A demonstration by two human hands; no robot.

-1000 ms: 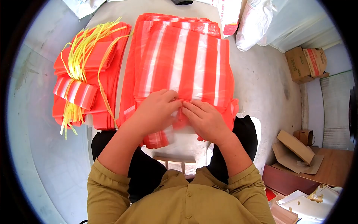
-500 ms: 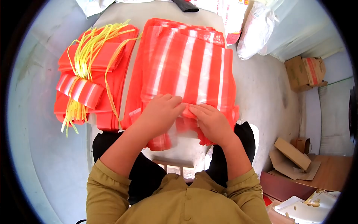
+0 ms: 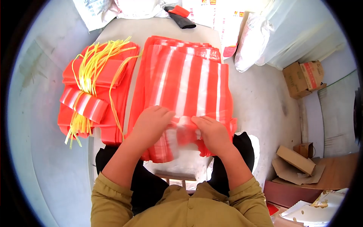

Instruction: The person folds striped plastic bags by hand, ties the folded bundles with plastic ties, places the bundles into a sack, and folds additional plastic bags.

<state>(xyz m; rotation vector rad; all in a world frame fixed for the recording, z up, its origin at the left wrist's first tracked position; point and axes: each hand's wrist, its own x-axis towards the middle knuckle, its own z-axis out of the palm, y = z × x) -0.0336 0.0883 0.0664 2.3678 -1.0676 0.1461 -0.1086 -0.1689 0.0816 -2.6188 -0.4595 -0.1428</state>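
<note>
A stack of red plastic bags with white stripes (image 3: 189,83) lies flat on the table before me. At its near edge my left hand (image 3: 155,123) is closed on the top bag's edge, with its fingertips partly hidden. My right hand (image 3: 211,130) pinches the same edge a little to the right. Between the hands the red and white plastic is bunched and blurred by motion. To the left sits a pile of folded red bags (image 3: 98,73) with yellow strips (image 3: 90,72) and a striped roll (image 3: 85,104) on top.
White sacks (image 3: 136,7) and a black object (image 3: 181,19) are at the table's far edge (image 3: 155,26). A white bag (image 3: 251,43) stands far right. Cardboard boxes (image 3: 302,77) (image 3: 297,159) lie at the right.
The view has shifted, showing more of the far side. My hands have moved apart along the bag's near edge, and more bunched plastic shows between them.
</note>
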